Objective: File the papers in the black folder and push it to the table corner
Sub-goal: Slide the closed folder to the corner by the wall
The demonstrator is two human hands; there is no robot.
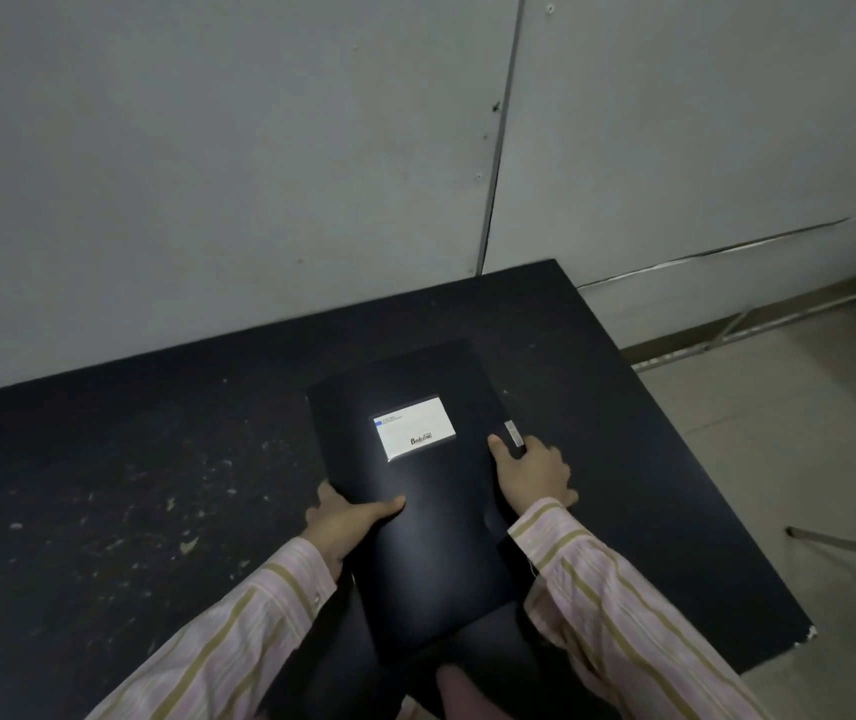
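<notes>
You are holding the black folder closed with both hands, and it is sitting over the near middle of the black desk, its long axis running from about 6 o'clock up toward 12 o'clock. Its near end is hanging past the desk's near edge, toward your lap; whether its far end is resting on the desk or raised just above it cannot be told. A white label is showing on the cover, toward the far half. Your left hand is gripping the folder's 9 o'clock edge, thumb lying across the cover and the fingers curled out of sight underneath. Your right hand is sitting at the 3 o'clock edge, index finger stretched onto the cover, the other fingers bent down beside the folder, just below a small silver clip on that edge. No papers are showing; the cover is hiding the inside. The desk's far right corner is lying at about 1 o'clock from the folder, well apart from it, against the grey wall. Striped pink sleeves are covering both your forearms.
</notes>
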